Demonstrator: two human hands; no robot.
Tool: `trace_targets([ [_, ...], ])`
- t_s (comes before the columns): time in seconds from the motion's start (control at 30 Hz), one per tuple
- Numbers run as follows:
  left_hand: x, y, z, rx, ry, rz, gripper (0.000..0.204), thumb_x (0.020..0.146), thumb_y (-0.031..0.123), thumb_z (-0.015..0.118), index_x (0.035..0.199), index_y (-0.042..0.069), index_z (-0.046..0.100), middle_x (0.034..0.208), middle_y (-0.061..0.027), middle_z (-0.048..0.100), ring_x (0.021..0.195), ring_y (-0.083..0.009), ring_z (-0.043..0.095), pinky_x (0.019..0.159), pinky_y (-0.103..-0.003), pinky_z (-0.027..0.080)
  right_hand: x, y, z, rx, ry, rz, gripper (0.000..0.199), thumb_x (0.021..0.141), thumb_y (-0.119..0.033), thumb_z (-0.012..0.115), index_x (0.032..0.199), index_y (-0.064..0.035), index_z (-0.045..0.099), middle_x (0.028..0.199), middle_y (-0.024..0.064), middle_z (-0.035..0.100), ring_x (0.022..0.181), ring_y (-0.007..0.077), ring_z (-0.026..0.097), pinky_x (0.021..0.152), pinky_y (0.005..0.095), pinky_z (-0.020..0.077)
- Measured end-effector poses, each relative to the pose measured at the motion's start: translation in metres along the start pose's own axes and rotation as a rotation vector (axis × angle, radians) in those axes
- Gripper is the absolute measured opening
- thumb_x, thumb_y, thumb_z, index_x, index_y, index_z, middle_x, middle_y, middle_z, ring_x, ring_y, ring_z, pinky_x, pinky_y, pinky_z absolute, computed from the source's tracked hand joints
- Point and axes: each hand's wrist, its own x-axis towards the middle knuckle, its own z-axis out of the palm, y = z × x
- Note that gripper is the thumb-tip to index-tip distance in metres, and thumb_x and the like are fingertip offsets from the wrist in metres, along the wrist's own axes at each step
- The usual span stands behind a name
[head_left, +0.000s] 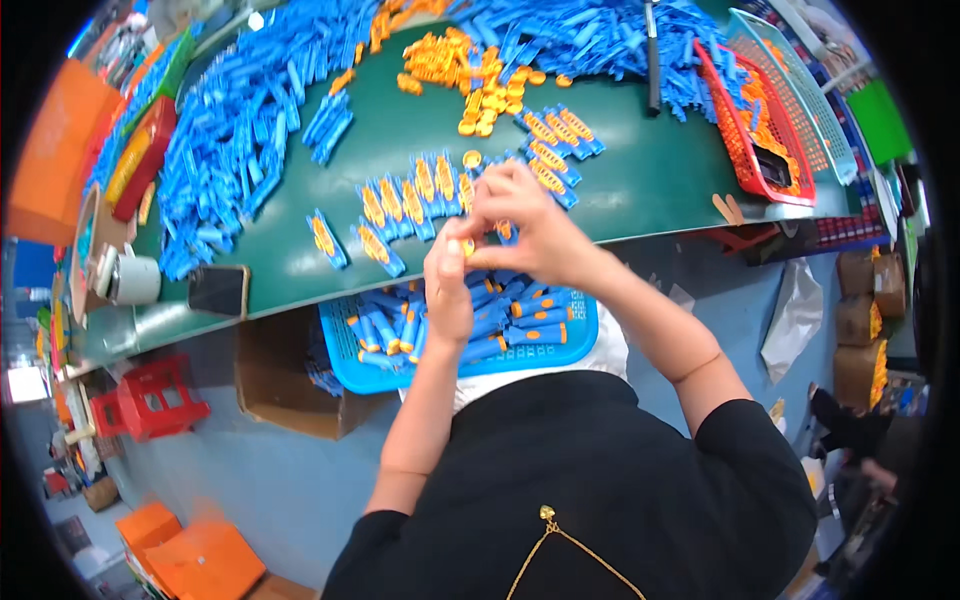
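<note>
My left hand (449,285) and my right hand (530,225) meet above the table's near edge. Their fingers are closed around a small yellow-orange piece (468,247); most of it is hidden by the fingertips. Just beyond them, blue parts with orange inserts (412,203) lie in a slanting row on the green table (330,275). More of these blue-and-orange parts (548,160) sit to the right, partly behind my right hand. Under my hands, a blue basket (350,372) holds several blue pieces with orange ends (540,318).
Heaps of blue pieces (225,150) cover the far and left table. Round yellow pieces (485,105) lie in the middle. A phone (219,291) and a white mug (134,278) stand at left. A red basket (722,130) is at right. Below are a red stool (165,398) and a cardboard box (275,375).
</note>
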Motion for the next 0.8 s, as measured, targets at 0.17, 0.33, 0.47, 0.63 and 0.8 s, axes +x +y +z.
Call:
trace_targets([
  [0.17, 0.002, -0.01, -0.001, 0.005, 0.023, 0.081, 0.027, 0.089, 0.027, 0.044, 0.074, 0.005, 0.048, 0.071, 0.0005, 0.041, 0.065, -0.0074, 0.034, 0.059, -0.021, 0.028, -0.032, -0.013, 0.009, 0.116, 0.187, 0.026, 0.044, 0.068, -0.016, 0.074, 0.11, -0.0081, 0.06, 0.097, 0.0068, 0.053, 0.095, 0.024, 0.048, 0.086, 0.0356, 0.0373],
  [0.33, 0.004, -0.003, 0.008, 0.07, 0.056, 0.112, 0.028, 0.09, 0.025, 0.042, 0.069, 0.006, 0.043, 0.068, -0.0003, 0.039, 0.064, -0.0085, 0.033, 0.059, -0.024, 0.028, -0.052, -0.033, 0.007, 0.13, 0.325, 0.019, 0.035, 0.07, -0.012, 0.072, 0.103, -0.0063, 0.062, 0.088, 0.0066, 0.056, 0.087, 0.0208, 0.053, 0.079, 0.032, 0.0423],
  [0.47, -0.008, -0.001, 0.011, 0.162, 0.122, 0.075, 0.03, 0.089, 0.024, 0.039, 0.065, 0.005, 0.042, 0.066, -0.0007, 0.037, 0.061, -0.0103, 0.032, 0.057, -0.026, 0.027, -0.067, -0.034, 0.012, 0.323, 0.31, 0.042, 0.023, 0.075, -0.007, 0.067, 0.097, -0.0031, 0.063, 0.088, 0.0084, 0.058, 0.082, 0.0192, 0.057, 0.071, 0.0298, 0.0449],
  [0.63, -0.063, 0.007, 0.004, 0.693, -0.224, 0.279, 0.027, 0.087, 0.027, 0.044, 0.083, 0.003, 0.056, 0.081, -0.0079, 0.055, 0.082, -0.0241, 0.048, 0.086, -0.04, 0.033, -0.112, -0.039, 0.02, -0.212, 0.39, 0.124, 0.032, 0.073, -0.009, 0.066, 0.104, -0.0082, 0.059, 0.1, 0.0099, 0.051, 0.099, 0.0297, 0.047, 0.087, 0.0405, 0.0382],
  [0.8, -0.079, 0.016, -0.022, 1.15, -0.562, 0.218, 0.044, 0.084, 0.029, 0.051, 0.124, 0.011, 0.05, 0.131, -0.0124, 0.042, 0.125, -0.0328, 0.033, 0.106, -0.053, 0.012, -0.153, -0.011, 0.024, -0.242, 0.504, 0.547, 0.071, 0.067, -0.005, 0.063, 0.132, -0.0085, 0.033, 0.123, 0.0209, 0.031, 0.115, 0.0374, 0.032, 0.097, 0.0434, 0.0307],
])
